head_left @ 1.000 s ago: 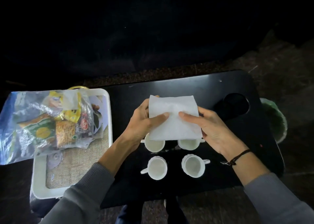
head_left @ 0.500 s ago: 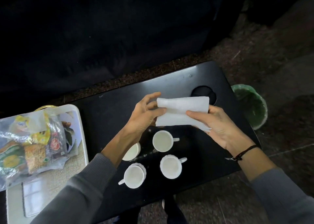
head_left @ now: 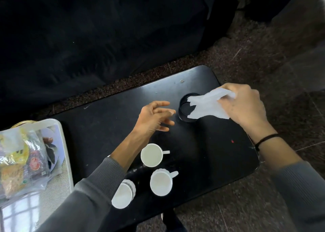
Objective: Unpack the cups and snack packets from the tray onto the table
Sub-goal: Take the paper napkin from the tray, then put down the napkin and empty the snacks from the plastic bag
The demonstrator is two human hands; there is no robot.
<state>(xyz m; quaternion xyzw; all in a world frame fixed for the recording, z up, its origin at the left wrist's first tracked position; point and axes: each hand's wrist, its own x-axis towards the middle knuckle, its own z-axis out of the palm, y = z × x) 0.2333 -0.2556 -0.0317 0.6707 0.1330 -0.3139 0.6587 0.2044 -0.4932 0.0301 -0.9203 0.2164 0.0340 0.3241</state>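
Note:
Three white cups stand on the black table (head_left: 109, 126): one (head_left: 151, 154) in the middle, one (head_left: 161, 182) nearer me, and one (head_left: 123, 194) partly under my left sleeve. My right hand (head_left: 244, 106) grips a white tissue (head_left: 207, 106) over the round cup-holder recess (head_left: 186, 108) at the table's right end. My left hand (head_left: 154, 117) hovers open just left of the recess, fingers spread, holding nothing. A clear bag of snack packets (head_left: 21, 161) lies in the white tray (head_left: 67, 161) at the left.
A woven mat (head_left: 58, 184) lines the tray. A dark sofa (head_left: 105, 29) fills the space behind the table. Speckled stone floor (head_left: 281, 73) surrounds the table on the right and front.
My left hand let go of the tissue and opened. My right hand carried the tissue right, over the round recess. The view shifted, so the tray sits further left.

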